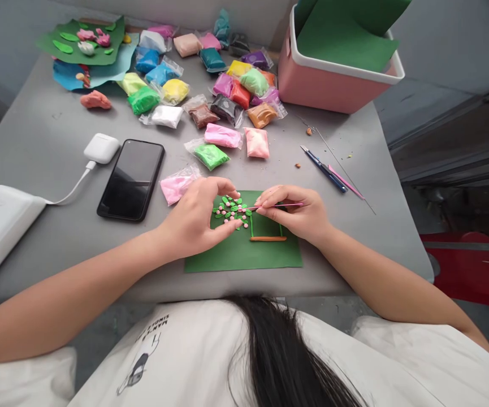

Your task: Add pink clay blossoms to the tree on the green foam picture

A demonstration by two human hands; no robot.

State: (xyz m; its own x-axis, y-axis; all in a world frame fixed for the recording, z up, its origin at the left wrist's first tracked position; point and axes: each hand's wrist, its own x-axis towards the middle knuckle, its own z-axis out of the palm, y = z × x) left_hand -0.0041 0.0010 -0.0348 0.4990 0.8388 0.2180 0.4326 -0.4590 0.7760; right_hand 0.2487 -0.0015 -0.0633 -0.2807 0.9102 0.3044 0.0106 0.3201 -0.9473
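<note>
A green sheet of paper (244,257) lies before me with a cluster of small green clay leaves and pink clay balls (229,215) on it. Beside the cluster are thin green clay strips and an orange-brown clay strip (268,238). My right hand (297,212) pinches a thin pink clay-modelling tool (289,204), whose tip reaches the right side of the cluster. My left hand (195,217) rests at the cluster's left, thumb and fingers spread around it, with nothing seen between them.
Behind my hands lie several bagged clay packs (223,135). To the left are a phone (132,181), a white earbud case (101,148) and a power bank (4,226). A craft knife (324,169), pink tool (346,182) and thin wire lie right. A pink bin (333,85) stands behind.
</note>
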